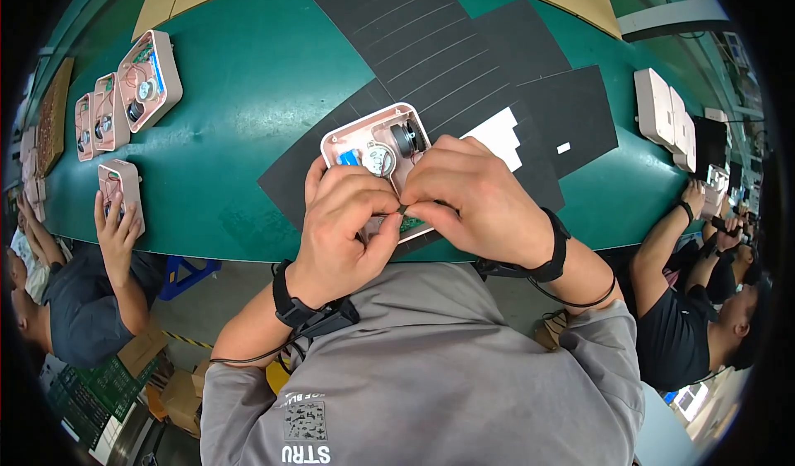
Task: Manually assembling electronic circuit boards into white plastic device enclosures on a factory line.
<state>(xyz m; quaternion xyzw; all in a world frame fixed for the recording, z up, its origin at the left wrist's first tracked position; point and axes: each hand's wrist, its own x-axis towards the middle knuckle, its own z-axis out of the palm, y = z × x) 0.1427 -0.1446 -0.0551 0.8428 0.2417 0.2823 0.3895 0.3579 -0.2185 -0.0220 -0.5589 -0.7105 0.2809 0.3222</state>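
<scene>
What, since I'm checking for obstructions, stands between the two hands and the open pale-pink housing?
Nothing visible does. The left hand and right hand are right over the housing, fingertips meeting at a small dark piece. They hide part of the interior, so I can't tell what lies beneath them.

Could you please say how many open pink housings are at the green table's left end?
4: right housing, middle housing and left housing side by side; nearer, fourth housing, partly covered by a co-worker's hand.
</scene>
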